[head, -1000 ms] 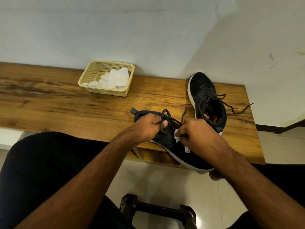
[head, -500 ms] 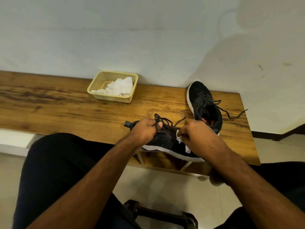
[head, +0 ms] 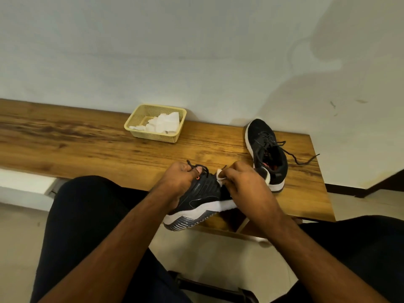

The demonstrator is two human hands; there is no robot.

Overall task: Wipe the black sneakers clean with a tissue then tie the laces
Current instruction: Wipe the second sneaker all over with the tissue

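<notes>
Tilted further onto its side since the earlier frame, the held sneaker (head: 202, 199) is lying sole-toward-viewer at the bench (head: 87, 145) edge, left hand (head: 177, 182) curling around its collar, right hand (head: 242, 182) pinching the tissue (head: 220, 176) against its upper.

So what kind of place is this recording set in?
Probably an indoor room in a home or similar, though that is a guess: a long wooden bench stands against a plain painted wall over a pale tiled floor. A tissue basket and a loose sneaker sit on the bench.
</notes>
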